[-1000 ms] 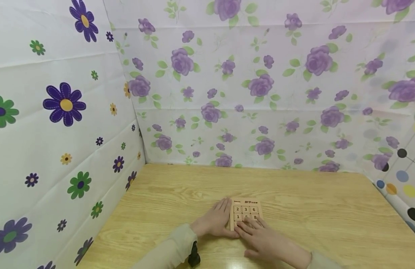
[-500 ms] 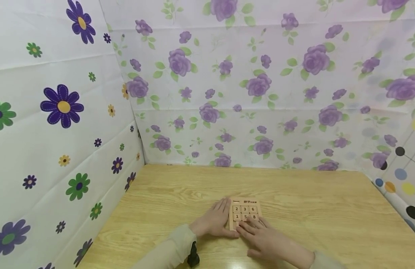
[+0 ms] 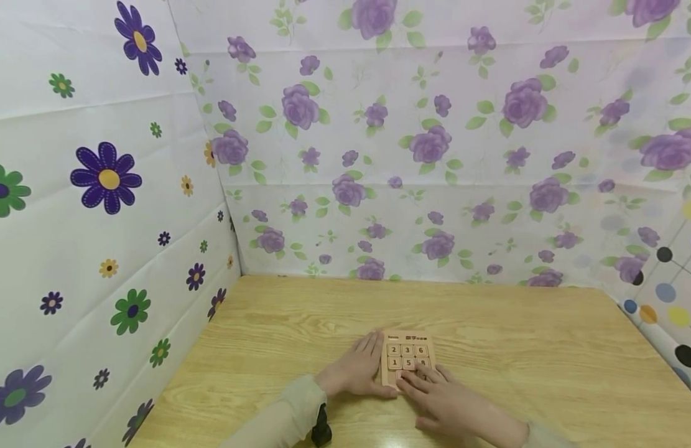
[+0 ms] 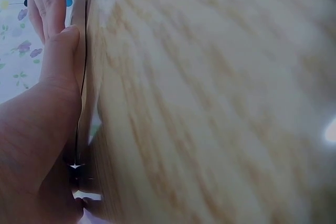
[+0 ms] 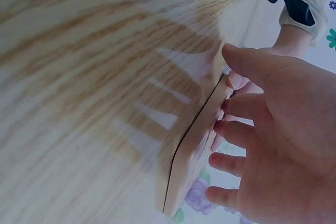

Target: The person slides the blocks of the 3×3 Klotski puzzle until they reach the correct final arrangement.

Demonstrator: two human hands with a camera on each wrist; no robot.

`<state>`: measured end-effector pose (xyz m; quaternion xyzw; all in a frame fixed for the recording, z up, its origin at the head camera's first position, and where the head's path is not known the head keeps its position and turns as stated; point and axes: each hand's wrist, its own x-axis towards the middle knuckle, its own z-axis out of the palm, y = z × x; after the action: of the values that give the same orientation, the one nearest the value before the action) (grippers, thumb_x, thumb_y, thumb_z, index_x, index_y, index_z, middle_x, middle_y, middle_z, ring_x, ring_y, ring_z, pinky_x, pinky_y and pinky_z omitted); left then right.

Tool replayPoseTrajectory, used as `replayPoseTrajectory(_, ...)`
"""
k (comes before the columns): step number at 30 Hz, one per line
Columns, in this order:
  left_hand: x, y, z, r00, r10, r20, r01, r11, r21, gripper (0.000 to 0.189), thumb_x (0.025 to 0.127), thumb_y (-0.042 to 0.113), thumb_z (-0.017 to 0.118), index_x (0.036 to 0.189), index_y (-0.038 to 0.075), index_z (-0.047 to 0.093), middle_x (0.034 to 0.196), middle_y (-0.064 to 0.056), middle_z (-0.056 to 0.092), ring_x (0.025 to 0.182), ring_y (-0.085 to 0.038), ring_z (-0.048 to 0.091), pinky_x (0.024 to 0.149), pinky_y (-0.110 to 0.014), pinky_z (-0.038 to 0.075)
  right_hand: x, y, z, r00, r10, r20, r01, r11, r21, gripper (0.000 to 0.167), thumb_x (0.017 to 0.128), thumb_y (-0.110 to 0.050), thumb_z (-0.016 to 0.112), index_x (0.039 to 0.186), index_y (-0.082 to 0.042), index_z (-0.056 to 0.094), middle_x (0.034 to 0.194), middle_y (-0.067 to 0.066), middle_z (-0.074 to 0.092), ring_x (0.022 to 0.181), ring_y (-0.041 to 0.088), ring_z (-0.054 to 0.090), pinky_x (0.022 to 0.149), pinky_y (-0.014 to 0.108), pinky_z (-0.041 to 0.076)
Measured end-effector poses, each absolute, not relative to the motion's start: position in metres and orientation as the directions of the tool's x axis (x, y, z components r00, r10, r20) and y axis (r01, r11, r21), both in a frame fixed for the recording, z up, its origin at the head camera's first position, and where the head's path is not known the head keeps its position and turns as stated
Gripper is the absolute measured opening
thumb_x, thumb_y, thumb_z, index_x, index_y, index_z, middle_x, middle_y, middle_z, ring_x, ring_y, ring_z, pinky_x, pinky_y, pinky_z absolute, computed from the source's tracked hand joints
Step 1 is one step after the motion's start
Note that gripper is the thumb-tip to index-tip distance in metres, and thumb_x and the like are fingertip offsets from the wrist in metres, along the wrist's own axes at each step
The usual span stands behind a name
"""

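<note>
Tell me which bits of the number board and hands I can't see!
Head view: most of the bottom row of the number board, hidden under the fingers of the right hand.
Head view: small print at its top left, too small to read.
Left wrist view: the number board's numbers, because it's seen edge-on.
Right wrist view: that hand's wrist, cut off by the right edge.

The table [image 3: 519,336] looks glossy, the number board [image 3: 408,356] smooth wood, the backdrop [image 3: 390,143] cloth
</note>
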<state>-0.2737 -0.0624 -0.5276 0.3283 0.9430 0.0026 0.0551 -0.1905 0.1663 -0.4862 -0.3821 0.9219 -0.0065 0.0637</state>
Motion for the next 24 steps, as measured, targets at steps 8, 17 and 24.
replayPoseTrajectory(8, -0.27, -0.061, -0.525, -0.782, 0.612, -0.118, 0.609, 0.791, 0.063, 0.123, 0.076, 0.086, 0.043, 0.154, -0.002, 0.007, 0.162, -0.02, 0.008, 0.151, -0.031, 0.011, 0.123, -0.04, 0.016, -0.189, 0.171, -0.49, -0.699, -0.711, -0.072, -0.71, 0.703, -0.041, 0.068, 0.092, -0.05, 0.056, 0.15, -0.018, 0.038, 0.155, 0.003, 0.039, 0.142, 0.036, 0.034, 0.112, 0.06, 0.032)
replayPoseTrajectory(17, -0.269, -0.061, -0.523, -0.78, 0.615, -0.115, 0.612, 0.788, 0.067, 0.122, 0.077, 0.085, 0.044, 0.154, -0.003, 0.008, 0.162, -0.02, 0.008, 0.151, -0.031, 0.011, 0.123, -0.04, 0.016, -0.189, 0.174, -0.493, -0.702, -0.709, -0.059, -0.71, 0.704, -0.013, 0.068, 0.09, -0.049, 0.057, 0.149, -0.018, 0.039, 0.154, 0.004, 0.04, 0.142, 0.036, 0.035, 0.11, 0.061, 0.034)
replayPoseTrajectory(24, -0.27, -0.061, -0.523, -0.779, 0.618, -0.108, 0.615, 0.786, 0.064, 0.123, 0.076, 0.085, 0.043, 0.154, -0.003, 0.007, 0.161, -0.02, 0.008, 0.15, -0.032, 0.011, 0.123, -0.04, 0.017, -0.19, 0.178, -0.492, -0.708, -0.703, -0.073, -0.703, 0.711, -0.031, 0.068, 0.091, -0.048, 0.057, 0.15, -0.019, 0.038, 0.154, 0.003, 0.039, 0.142, 0.037, 0.033, 0.11, 0.062, 0.034)
